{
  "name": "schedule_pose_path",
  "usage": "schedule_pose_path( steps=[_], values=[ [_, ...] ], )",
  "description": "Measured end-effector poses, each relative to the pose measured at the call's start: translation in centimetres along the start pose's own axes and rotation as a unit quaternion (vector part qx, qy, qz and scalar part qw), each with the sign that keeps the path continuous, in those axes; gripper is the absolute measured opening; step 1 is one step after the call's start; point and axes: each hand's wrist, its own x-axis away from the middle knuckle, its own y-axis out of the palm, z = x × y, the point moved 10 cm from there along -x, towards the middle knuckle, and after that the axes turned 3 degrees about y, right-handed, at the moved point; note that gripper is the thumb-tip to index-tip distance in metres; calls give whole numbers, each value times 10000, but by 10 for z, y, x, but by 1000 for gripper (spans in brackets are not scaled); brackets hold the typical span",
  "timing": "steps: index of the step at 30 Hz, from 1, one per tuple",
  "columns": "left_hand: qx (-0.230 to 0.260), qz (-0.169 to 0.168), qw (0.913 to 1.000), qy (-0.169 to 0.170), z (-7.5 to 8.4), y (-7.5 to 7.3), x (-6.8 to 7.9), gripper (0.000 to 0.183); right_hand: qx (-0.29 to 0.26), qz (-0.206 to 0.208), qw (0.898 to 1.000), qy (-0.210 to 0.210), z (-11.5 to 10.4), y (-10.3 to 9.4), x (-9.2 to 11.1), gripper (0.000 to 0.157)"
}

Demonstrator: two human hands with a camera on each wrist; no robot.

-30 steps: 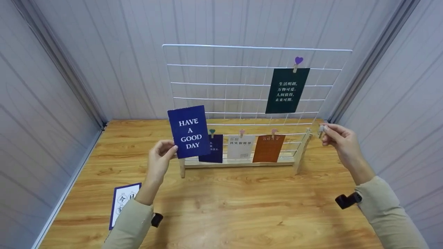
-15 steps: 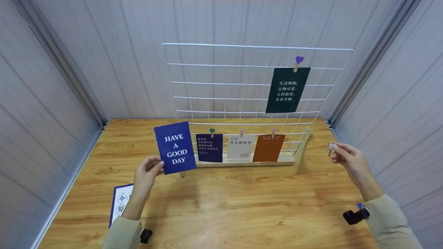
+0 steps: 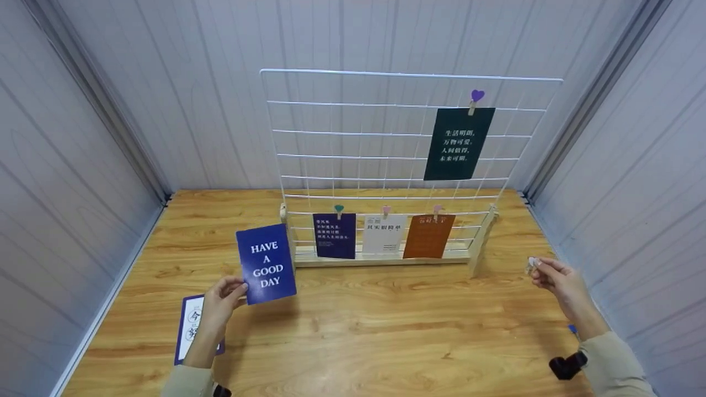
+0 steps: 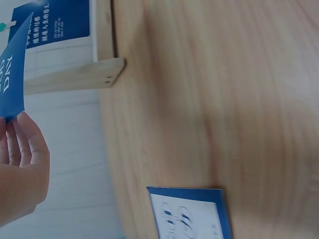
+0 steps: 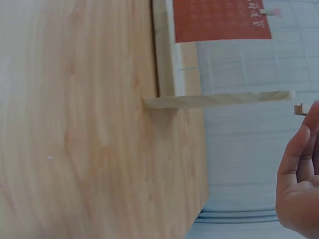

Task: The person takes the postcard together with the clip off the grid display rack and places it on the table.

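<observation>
My left hand [image 3: 219,303] pinches a blue card [image 3: 267,264] reading "HAVE A GOOD DAY" by its lower left edge, held in the air left of the rack. In the left wrist view the same card [image 4: 12,74] is seen at a slant. Off to the right, my right hand [image 3: 562,289] pinches a small clothespin [image 3: 531,265] with a pale top; its wooden tip [image 5: 299,109] pokes past the fingers in the right wrist view. Between the hands stands a white wire grid rack [image 3: 353,132]. A dark green card [image 3: 459,144] hangs high on it from a purple heart clothespin [image 3: 477,97].
Along the rack's lower part hang a dark blue card [image 3: 335,236], a white card [image 3: 381,234] and an orange card [image 3: 429,237], each clipped. A blue-bordered card [image 3: 190,325] lies on the wooden table [image 3: 375,331], partly behind the left arm. A blue bit [image 3: 572,329] shows near the right wrist.
Both hands have drawn down toward the front, the left one also leftward with its card and the right slightly rightward with its clothespin. The lower dark blue card is now uncovered.
</observation>
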Motion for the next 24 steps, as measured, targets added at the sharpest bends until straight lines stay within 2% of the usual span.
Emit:
schedule_pose_path(
  steps=[1, 3, 4, 7, 8, 10, 12, 15, 20, 24],
  values=[
    [152, -153, 9998, 21, 11, 5, 7, 25, 0, 32, 10000, 70, 5, -2, 0, 16],
    [247, -267, 9993, 42, 16, 7, 14, 19, 8, 70, 9999, 157, 15, -8, -1, 15],
    [292, -344, 9990, 35, 24, 10, 19, 18, 88, 83, 9998, 158, 21, -12, -3, 13],
    [144, -372, 9992, -90, 42, 16, 34, 18, 297, -34, 9995, 93, 45, -35, -17, 11],
    [-68, -283, 9994, -174, 38, 13, 34, 21, 309, -70, 9995, 77, 56, -46, -25, 12],
    [-349, -200, 9985, -377, 46, 13, 43, 23, 415, -98, 9990, 137, 80, -70, -40, 16],
    [-552, -156, 9971, -496, 44, 10, 47, 21, 376, -76, 9989, 265, 104, -92, -54, 20],
    [-522, -111, 9966, -629, 39, 5, 50, 16, 330, 225, 9981, 468, 130, -116, -64, 24],
    [-407, -183, 9951, -880, 34, 0, 57, 17, 254, 700, 9950, 668, 149, -131, -63, 28],
    [-805, -154, 9882, -1297, 32, -4, 63, 18, 380, 846, 9931, 711, 153, -134, -58, 25]
  ],
)
